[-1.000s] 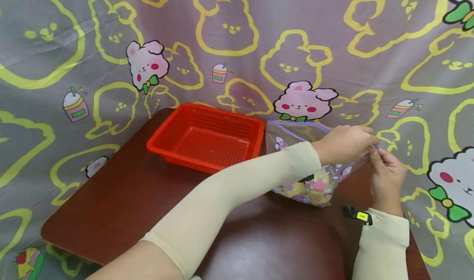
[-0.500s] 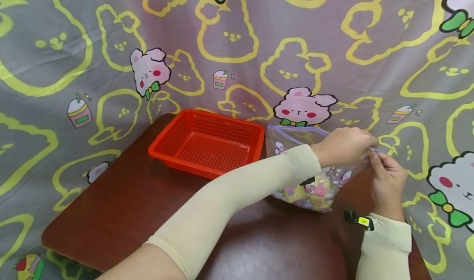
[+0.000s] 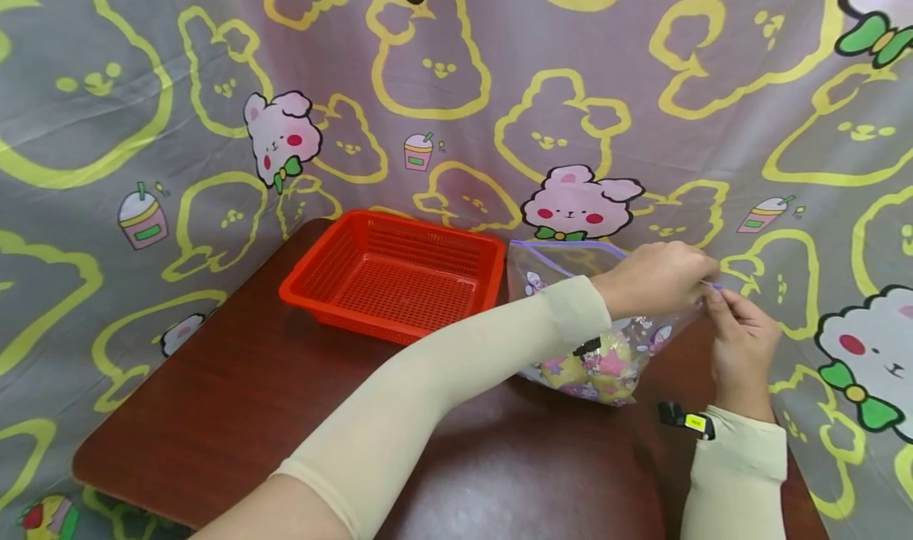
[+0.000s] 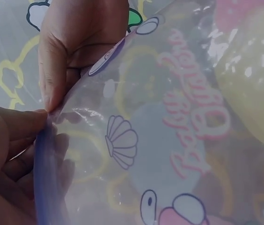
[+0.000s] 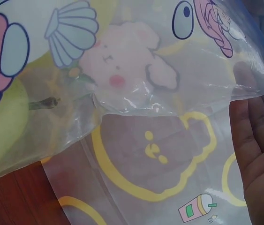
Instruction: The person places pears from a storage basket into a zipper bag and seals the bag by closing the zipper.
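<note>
A clear zip bag (image 3: 645, 338) with a purple zip strip (image 4: 47, 183) and printed shells stands on the table at the right. Through its film show pale yellow-green fruits, one (image 5: 5, 129) with a dark stem. My left hand (image 3: 656, 277) reaches across the front of the bag and pinches the strip near its right corner. At that same corner my right hand (image 3: 745, 346) holds the bag's edge between thumb and fingers. The fingertips of both hands meet there in the left wrist view. The left forearm hides part of the bag in the head view.
A red plastic basket (image 3: 324, 308) with perforated sides stands left of the bag, with nothing in it. Both rest on a dark brown table (image 3: 214, 413) with rounded corners. A grey patterned curtain (image 3: 442, 40) closes off the back and sides.
The head view has tilted slightly, shifting the scene. Both hands keep their grip at the bag's corner, and the basket stays in place.
</note>
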### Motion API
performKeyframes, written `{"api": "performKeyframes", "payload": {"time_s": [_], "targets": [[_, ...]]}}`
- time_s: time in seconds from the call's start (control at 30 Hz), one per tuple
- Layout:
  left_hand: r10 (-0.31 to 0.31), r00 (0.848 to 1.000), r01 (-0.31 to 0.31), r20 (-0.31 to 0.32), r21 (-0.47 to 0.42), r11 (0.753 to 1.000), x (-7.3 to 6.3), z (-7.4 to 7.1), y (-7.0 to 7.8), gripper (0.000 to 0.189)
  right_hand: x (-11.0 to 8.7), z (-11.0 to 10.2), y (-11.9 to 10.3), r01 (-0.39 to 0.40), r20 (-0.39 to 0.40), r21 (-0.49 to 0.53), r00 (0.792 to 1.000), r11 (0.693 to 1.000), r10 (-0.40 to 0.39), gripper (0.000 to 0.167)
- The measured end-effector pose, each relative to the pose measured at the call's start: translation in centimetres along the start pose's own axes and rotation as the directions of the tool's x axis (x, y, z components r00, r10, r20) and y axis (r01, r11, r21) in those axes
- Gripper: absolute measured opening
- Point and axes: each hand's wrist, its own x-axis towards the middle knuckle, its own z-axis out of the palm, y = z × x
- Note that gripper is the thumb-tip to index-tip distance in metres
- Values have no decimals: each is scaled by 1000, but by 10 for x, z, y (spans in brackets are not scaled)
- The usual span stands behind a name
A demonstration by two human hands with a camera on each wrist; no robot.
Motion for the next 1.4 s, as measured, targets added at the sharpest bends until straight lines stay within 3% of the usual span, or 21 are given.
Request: {"api": "performKeyframes", "payload": {"time_s": [0.3,0.53,0.77,1.13,1.4], "targets": [[22,1000,-22,-5,-34,999,-1,-1,-4,14,-1,1,-2,32,6,-51,999,998,-32,17],[25,1000,-25,-10,-8,1000,-6,-5,-10,11,1,3,-1,37,8,-149,999,988,-36,16],[41,999,-41,-18,-1,999,-9,-8,-15,10,2,0,1,45,4,-90,999,995,-44,16],[50,998,-50,-25,19,999,-19,-13,-23,14,2,1,1,31,-64,-137,997,990,-40,15],[94,994,-93,-62,17,996,-27,-14,-25,15,0,-2,-2,45,19,-67,999,997,-44,15]]}}
